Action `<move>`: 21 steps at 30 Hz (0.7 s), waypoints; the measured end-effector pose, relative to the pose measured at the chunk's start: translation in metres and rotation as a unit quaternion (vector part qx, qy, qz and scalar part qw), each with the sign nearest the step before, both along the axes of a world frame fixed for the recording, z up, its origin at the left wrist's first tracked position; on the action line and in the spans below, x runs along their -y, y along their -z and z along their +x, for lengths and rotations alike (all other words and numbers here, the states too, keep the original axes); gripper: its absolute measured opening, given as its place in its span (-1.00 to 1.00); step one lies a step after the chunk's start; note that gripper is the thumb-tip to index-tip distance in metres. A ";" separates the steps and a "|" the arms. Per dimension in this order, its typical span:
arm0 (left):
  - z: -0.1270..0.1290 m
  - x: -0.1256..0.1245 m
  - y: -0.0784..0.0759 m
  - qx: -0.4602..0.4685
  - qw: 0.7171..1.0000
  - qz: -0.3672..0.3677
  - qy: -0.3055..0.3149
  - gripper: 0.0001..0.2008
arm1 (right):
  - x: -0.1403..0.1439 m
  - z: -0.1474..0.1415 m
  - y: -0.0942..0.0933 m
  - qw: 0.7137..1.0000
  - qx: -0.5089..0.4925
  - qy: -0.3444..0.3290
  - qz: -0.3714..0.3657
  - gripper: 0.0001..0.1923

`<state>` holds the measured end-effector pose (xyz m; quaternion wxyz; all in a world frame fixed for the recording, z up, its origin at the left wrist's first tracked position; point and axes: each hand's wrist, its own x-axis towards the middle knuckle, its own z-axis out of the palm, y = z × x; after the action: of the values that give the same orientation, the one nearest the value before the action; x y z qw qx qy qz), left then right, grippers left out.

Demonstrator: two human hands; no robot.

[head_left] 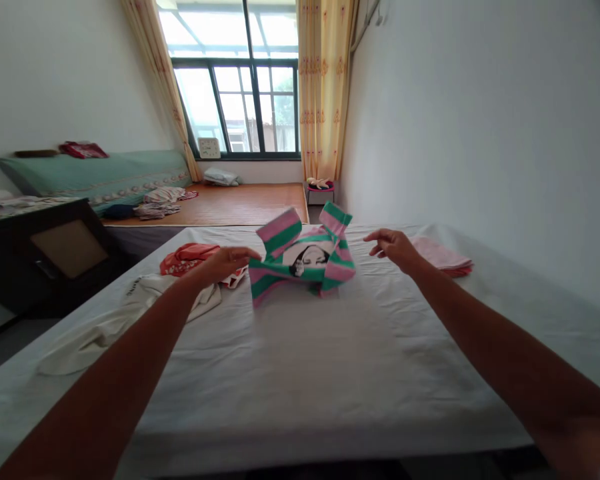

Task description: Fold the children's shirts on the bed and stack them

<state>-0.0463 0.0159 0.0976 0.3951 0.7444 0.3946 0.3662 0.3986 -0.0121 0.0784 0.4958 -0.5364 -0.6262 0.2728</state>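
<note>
A pink-and-green striped garment [300, 257] with a printed picture on it hangs crumpled just above the white bed sheet [300, 347], mid-bed. My left hand [227, 261] is closed at its left edge and seems to grip the cloth there. My right hand [393, 245] hovers to the right of the garment with fingers apart and holds nothing; a gap separates it from the cloth.
A red garment [187, 259] and a white garment [130, 313] lie on the bed's left side. A folded pink cloth [443, 257] rests at the right by the wall. A dark cabinet [55, 253] stands left; a second bed [95, 175] is beyond.
</note>
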 end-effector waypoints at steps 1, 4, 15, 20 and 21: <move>-0.005 0.003 0.012 -0.031 0.999 -0.005 0.003 -0.67 | 0.004 0.004 0.013 1.000 0.007 0.021 -0.010 -0.77; -0.004 0.007 0.035 -0.084 0.996 0.034 0.005 -0.69 | 0.009 -0.002 0.034 0.998 0.046 0.028 -0.012 -0.74; 0.073 0.041 0.065 -0.373 0.896 0.196 0.143 -0.60 | 0.003 -0.077 0.081 0.876 0.448 -0.143 0.108 -0.64; 0.068 0.038 0.071 -0.369 0.901 0.229 -0.003 -0.67 | 0.002 -0.067 0.081 0.892 0.411 -0.123 0.143 -0.73; 0.065 0.034 0.070 -0.353 0.902 0.244 -0.049 -0.70 | 0.007 -0.067 0.075 0.897 0.396 -0.124 0.152 -0.75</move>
<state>0.0186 -0.0185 0.0274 0.0176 0.8778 0.4425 0.1828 0.3317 -0.0195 0.0030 0.2446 -0.4359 -0.8661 -0.0010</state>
